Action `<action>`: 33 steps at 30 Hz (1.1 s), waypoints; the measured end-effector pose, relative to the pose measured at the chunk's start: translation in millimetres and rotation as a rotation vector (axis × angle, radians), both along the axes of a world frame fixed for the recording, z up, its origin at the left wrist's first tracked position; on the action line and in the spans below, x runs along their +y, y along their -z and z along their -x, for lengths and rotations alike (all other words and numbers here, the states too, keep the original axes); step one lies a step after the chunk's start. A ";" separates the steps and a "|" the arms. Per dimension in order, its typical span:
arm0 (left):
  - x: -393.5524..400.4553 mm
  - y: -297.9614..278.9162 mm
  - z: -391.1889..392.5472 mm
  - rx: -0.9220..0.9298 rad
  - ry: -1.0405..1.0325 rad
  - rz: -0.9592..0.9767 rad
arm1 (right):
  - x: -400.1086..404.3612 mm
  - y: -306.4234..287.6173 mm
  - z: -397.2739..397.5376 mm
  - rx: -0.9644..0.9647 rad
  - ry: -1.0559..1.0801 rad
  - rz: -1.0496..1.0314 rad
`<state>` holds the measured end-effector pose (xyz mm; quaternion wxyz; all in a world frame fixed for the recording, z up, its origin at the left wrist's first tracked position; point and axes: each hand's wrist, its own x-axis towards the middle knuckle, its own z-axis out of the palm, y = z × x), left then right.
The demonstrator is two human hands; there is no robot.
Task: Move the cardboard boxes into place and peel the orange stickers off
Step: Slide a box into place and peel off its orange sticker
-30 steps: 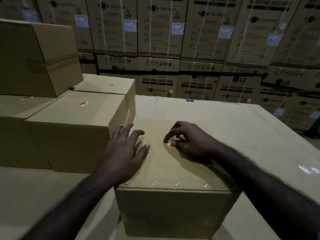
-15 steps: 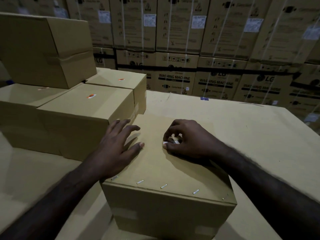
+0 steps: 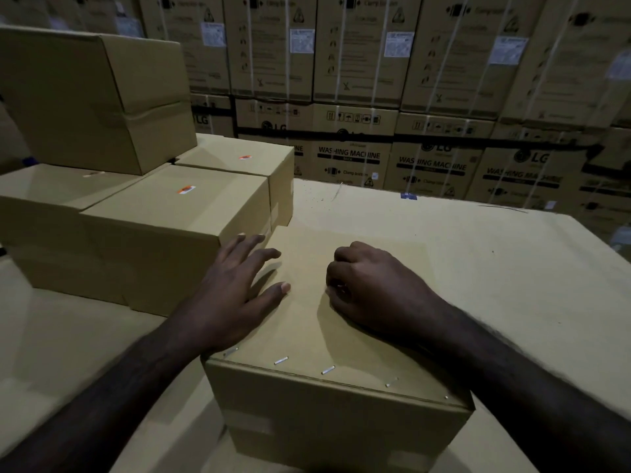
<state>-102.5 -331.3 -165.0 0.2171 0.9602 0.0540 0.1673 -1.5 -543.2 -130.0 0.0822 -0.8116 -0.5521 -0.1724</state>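
1. At far left a large box point(image 3: 92, 97) sits stacked on a low box point(image 3: 37, 213), with two more cardboard boxes just to its right.
2. The nearer of these, the middle box point(image 3: 170, 230), carries an orange sticker point(image 3: 186, 189) on its top; the rear box point(image 3: 239, 162) behind it carries a second orange sticker point(image 3: 244, 158).
3. The left hand point(image 3: 235, 295) lies flat, fingers spread and straight, on the left part of the near box point(image 3: 327, 336), its fingertips close to the middle box's side.
4. The right hand point(image 3: 372, 285) rests on the same lid, fingers curled under; whether it pinches a sticker cannot be told, as none shows beneath it.
5. Metal staples point(image 3: 327, 369) line the lid's near edge.
6. All boxes stand on a broad cardboard surface point(image 3: 495, 268); printed washing-machine cartons point(image 3: 358, 97) wall off the background.
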 end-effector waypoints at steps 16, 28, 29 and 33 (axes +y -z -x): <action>-1.0 -3.8 1.1 0.134 0.076 -0.073 | -10.8 2.5 4.1 0.404 0.278 -0.334; -2.7 -4.4 1.6 0.105 0.077 -0.068 | -17.6 7.6 -3.6 0.259 0.289 -0.535; -2.4 -3.8 1.4 0.104 0.072 -0.066 | -17.0 7.0 -3.8 0.248 0.301 -0.543; -0.6 -2.9 1.7 0.095 0.064 -0.052 | -14.3 4.7 -0.2 0.206 0.321 -0.562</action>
